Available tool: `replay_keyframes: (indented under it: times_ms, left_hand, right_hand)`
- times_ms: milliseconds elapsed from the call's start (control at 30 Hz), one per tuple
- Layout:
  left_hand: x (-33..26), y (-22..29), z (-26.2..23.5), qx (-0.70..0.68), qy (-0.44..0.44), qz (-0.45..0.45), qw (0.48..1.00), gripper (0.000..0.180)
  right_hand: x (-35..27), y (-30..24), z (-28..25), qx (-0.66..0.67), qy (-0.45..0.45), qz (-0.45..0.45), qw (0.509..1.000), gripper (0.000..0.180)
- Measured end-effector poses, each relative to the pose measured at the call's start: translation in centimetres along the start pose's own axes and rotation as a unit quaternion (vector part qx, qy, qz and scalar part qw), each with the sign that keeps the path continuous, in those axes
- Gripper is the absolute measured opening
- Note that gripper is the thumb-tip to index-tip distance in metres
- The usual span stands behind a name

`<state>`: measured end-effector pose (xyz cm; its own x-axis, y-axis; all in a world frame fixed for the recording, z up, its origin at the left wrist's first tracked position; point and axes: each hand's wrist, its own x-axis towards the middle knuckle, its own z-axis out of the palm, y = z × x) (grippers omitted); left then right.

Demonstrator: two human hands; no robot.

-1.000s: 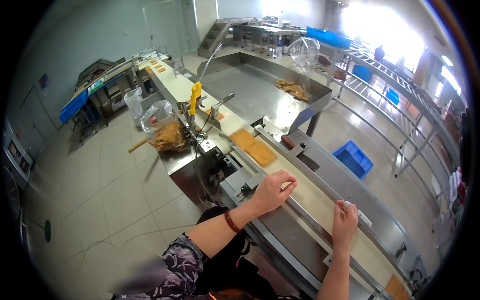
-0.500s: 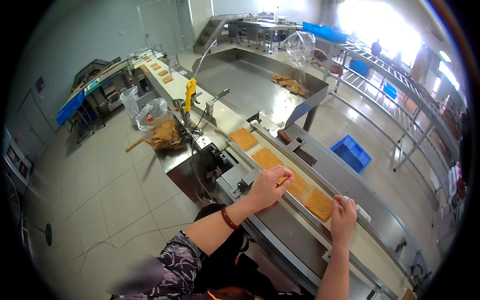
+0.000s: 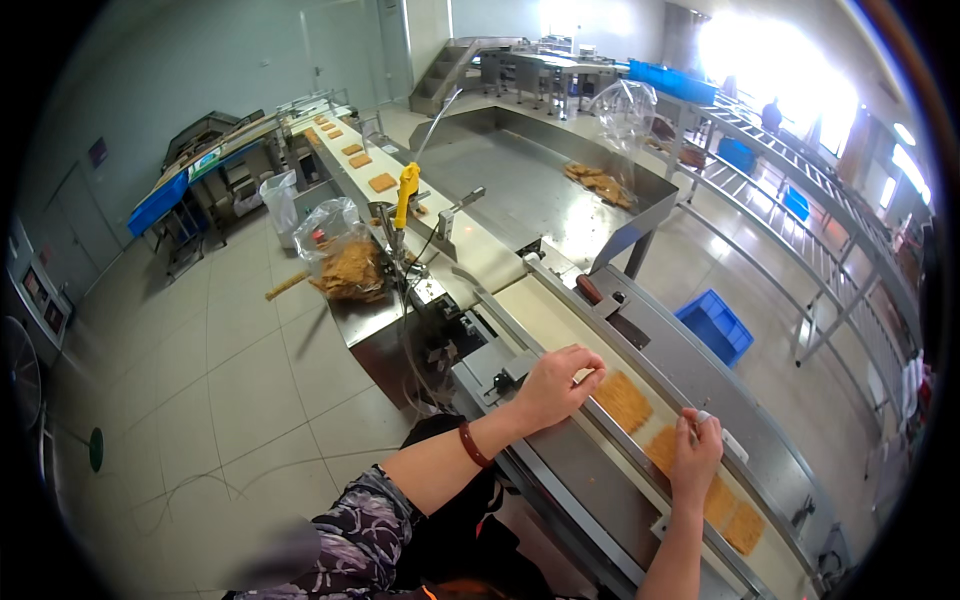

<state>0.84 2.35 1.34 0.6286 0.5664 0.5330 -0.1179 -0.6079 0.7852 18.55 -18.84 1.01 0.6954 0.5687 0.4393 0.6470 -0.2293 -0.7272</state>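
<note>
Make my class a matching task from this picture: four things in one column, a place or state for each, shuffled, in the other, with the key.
Things
1. Left hand
2. Right hand
3. Nearest blue crate
4. Golden-brown pieces beside the hands

Places and states
A. Has a whitish band on a finger
B. Lying flat on a pale belt
C. Has a reddish-brown bracelet at its wrist
D. Standing on the floor

Pairs: 1-C, 2-A, 3-D, 4-B

The food squares [image 3: 622,402] look rough, the conveyor belt [image 3: 548,315] smooth; the trough [image 3: 480,155] is shiny metal, the crate [image 3: 714,328] plastic.
</note>
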Motion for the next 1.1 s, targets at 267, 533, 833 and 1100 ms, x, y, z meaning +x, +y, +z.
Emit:
replay_keyframes:
  times_ms: [267, 533, 833, 1100]
  left_hand:
    - [-0.1, 0.0, 0.0, 0.009, 0.001, -0.003, 1.0, 0.012]
    - [0.0, -0.1, 0.1, 0.011, 0.01, 0.019, 1.0, 0.012]
    - [0.0, 0.2, 0.1, 0.011, 0.01, 0.008, 1.0, 0.011]
    - [0.0, 0.1, 0.1, 0.024, 0.009, 0.016, 1.0, 0.012]
  right_hand:
    - [-0.1, -0.6, 0.0, 0.009, -0.006, 0.017, 1.0, 0.011]
    - [-0.1, -0.4, 0.1, 0.021, -0.003, 0.018, 1.0, 0.012]
    - [-0.1, -0.1, 0.1, 0.023, -0.005, 0.021, 1.0, 0.011]
    - [-0.1, 0.3, 0.1, -0.001, -0.004, 0.001, 1.0, 0.012]
